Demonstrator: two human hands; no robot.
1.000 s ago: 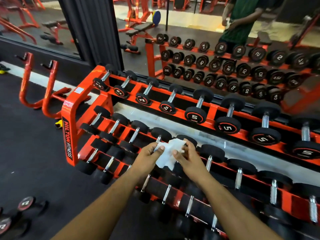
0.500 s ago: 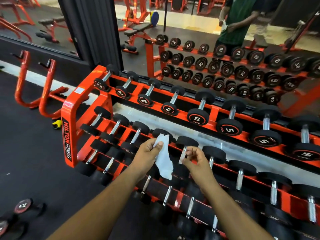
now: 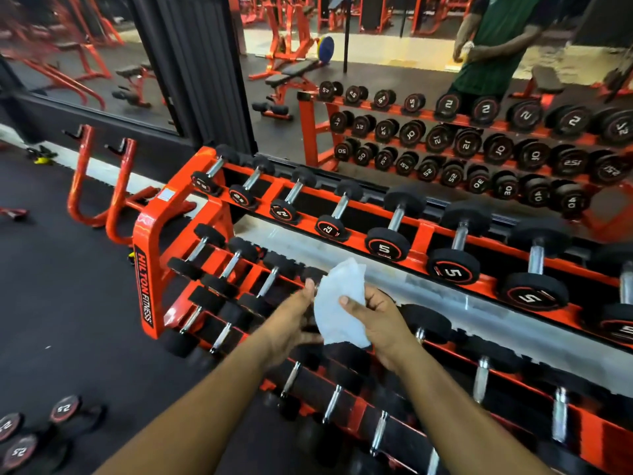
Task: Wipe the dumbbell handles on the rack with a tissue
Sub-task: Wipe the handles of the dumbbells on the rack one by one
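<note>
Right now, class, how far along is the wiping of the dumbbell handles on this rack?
Done: nothing visibly; no handle looks any different from the others. In hand: the right hand holds the white tissue above the middle tier of the orange rack, off any handle; the left hand is beside it, blurred. Left: apparently every chrome handle on all tiers.

The tissue (image 3: 337, 305) covers the fingers of the right hand (image 3: 378, 322) apart from the thumb, and hides the dumbbell handle behind it on the rack (image 3: 145, 269). The left hand (image 3: 291, 320) is motion-blurred, so its contact with the tissue cannot be told. The right edge cuts off the rack's 3 tiers. The bottom-left corner crops the floor dumbbells (image 3: 65, 411). In the mirror (image 3: 376, 73), the top edge cuts the reflected person (image 3: 493, 46) at the chest.
</note>
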